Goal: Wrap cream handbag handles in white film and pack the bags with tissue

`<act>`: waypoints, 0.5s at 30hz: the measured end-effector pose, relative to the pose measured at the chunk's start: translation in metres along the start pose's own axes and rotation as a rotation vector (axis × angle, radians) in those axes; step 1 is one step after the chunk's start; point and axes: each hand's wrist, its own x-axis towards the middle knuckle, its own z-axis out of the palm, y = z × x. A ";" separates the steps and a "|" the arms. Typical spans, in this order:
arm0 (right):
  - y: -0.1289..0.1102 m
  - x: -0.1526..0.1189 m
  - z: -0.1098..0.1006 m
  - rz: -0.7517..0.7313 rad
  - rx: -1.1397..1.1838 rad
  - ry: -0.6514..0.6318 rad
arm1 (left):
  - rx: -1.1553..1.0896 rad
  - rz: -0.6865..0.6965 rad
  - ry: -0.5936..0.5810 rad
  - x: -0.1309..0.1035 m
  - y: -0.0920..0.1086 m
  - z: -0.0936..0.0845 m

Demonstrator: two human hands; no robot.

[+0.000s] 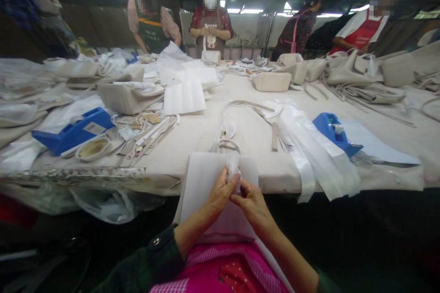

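Note:
My left hand [220, 192] and my right hand [252, 203] meet at the table's front edge, both closed on a clear plastic wrap [233, 169]. The wrap covers part of a strap [229, 145] with a metal fitting, which reaches forward onto the table. Beneath my hands a white foam sheet [199, 187] lies over the edge and my lap. My fingertips hide part of the wrap.
Blue tape dispensers stand left [75, 132] and right [332, 132]. White plastic strips [309, 146] hang over the front edge. Tags and straps [147, 139], a round dish [92, 149] and beige bags [129, 97] lie left. Several people stand across the table [240, 91].

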 end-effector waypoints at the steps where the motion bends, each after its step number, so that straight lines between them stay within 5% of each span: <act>1: 0.002 0.001 0.000 -0.038 0.010 0.004 | -0.019 -0.007 -0.011 0.001 0.001 -0.001; 8: 0.019 -0.004 -0.010 -0.267 -0.165 -0.002 | -0.177 -0.061 -0.011 0.007 0.000 -0.006; 15: 0.032 -0.010 -0.024 -0.315 -0.155 -0.009 | -0.209 -0.066 -0.015 0.013 0.001 -0.005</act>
